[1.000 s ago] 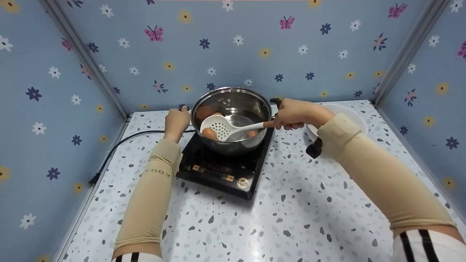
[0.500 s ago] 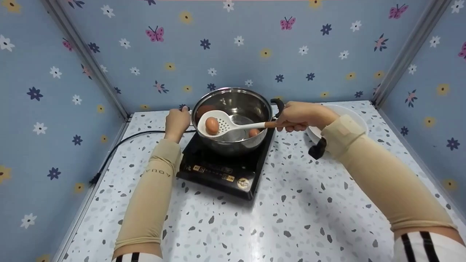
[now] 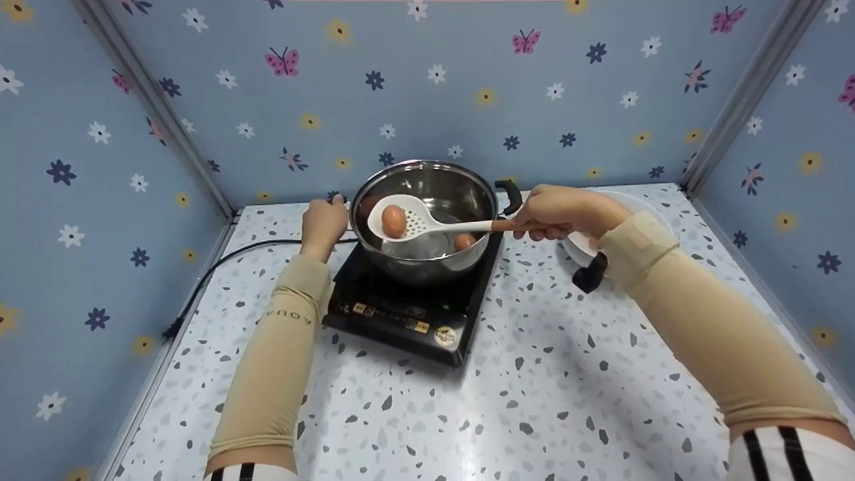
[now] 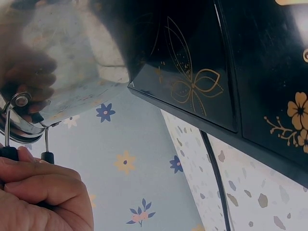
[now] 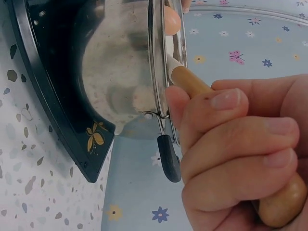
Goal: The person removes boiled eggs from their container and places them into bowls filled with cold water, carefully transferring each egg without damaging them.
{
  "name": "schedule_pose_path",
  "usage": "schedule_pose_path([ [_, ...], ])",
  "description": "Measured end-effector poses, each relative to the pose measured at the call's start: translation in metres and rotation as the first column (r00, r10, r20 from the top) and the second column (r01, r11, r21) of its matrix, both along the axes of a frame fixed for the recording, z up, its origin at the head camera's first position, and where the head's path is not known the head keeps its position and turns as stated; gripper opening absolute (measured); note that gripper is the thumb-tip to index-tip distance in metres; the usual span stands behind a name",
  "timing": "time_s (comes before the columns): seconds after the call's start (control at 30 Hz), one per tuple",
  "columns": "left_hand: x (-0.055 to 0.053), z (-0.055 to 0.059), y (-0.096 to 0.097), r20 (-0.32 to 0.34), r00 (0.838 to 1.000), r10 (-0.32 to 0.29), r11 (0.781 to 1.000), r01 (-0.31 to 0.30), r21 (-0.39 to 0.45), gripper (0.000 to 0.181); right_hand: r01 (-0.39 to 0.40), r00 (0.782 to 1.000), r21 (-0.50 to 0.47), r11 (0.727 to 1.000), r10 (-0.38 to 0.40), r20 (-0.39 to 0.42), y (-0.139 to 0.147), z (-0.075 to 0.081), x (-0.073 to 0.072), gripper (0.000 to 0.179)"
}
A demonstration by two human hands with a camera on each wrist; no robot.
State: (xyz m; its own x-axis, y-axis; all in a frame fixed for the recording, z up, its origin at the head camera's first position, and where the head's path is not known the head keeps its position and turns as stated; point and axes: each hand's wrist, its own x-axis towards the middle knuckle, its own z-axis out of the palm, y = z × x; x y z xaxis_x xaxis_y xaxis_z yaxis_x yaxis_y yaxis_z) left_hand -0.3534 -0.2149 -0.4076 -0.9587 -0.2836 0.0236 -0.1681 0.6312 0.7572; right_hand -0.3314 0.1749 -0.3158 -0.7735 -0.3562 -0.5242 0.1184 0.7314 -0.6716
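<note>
My right hand grips the wooden handle of a white slotted skimmer. One brown egg lies in the skimmer's bowl, which is raised over the inside of a steel pot. A second brown egg sits low in the pot, under the skimmer's neck. In the left wrist view, my left hand has its fingers curled round the pot's black side handle. The pot's other handle stands free beside my right hand.
Beneath the pot is a black induction cooker, its cable running off to the left. A white bowl, partly hidden by my right forearm, stands on the speckled table. Patterned wall panels enclose the back and sides.
The skimmer has risen from low in the pot with an egg in its bowl, then shifted slightly up and right. My left hand has stayed at the pot handle.
</note>
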Motion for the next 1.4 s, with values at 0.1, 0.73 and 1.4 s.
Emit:
schedule_pose_path([
  [0.1, 0.000, 0.000, -0.001, 0.009, 1.000, -0.006, 1.000, 0.006, 0.006, 0.056, 0.004, 1.000, -0.010, 1.000, -0.004, 0.000, 0.004, 0.002, 0.001, 0.029],
  [0.73, -0.001, 0.000, -0.002, 0.010, 1.000, -0.013, 1.000, 0.013, 0.005, 0.055, 0.019, 1.000, -0.002, 1.000, -0.019, -0.021, 0.033, 0.012, 0.006, 0.034],
  [1.4, -0.002, -0.002, -0.003, -0.010, 1.000, -0.014, 1.000, 0.013, -0.010, 0.058, 0.048, 0.999, 0.040, 0.998, -0.047, -0.024, 0.050, 0.023, 0.009, 0.036],
])
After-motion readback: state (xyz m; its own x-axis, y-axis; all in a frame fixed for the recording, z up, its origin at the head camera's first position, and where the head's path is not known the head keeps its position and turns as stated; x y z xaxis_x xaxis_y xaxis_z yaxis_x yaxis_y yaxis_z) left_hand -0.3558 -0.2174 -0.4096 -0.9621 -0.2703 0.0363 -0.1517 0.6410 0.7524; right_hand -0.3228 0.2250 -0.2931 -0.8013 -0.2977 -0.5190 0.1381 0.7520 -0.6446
